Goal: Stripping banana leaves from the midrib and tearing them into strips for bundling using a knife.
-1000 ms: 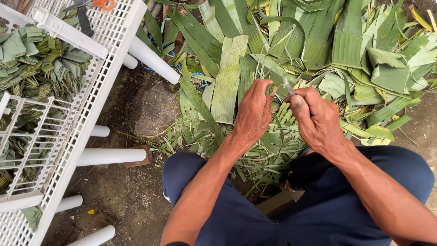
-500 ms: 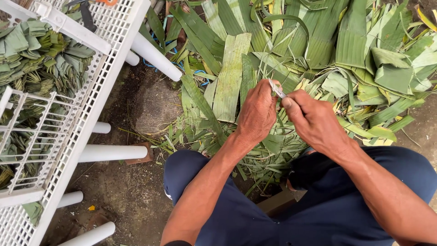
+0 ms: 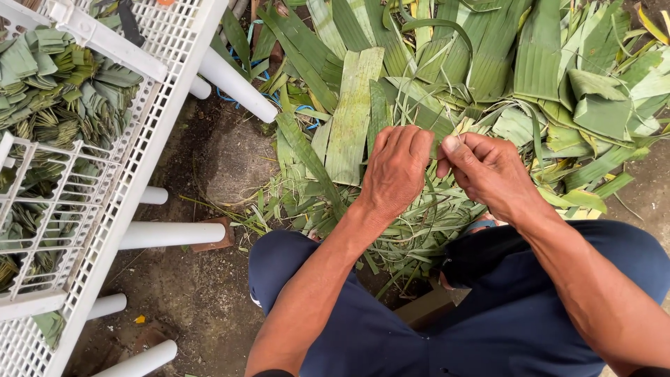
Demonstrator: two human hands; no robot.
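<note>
Both hands, left hand [image 3: 396, 169] and right hand [image 3: 488, 171], close fingertips on a thin leaf strip [image 3: 438, 150] between them; green leaf pile [image 3: 537, 63] lies beyond, white rack [image 3: 150, 132] leftward.

The long leaves [image 3: 354, 112] just past the hands were green, smooth and a bit shiny. Left of the left hand [image 3: 394, 171], the rack [image 3: 150, 112] looked like white, hard plastic.

A white plastic rack [image 3: 150, 132] on white pipe legs [image 3: 171, 234] is seen at the left, loaded with folded green leaves [image 3: 56, 84], while a brick [image 3: 213, 241] and bare dirt ground [image 3: 188, 300] are seen beneath it.
</note>
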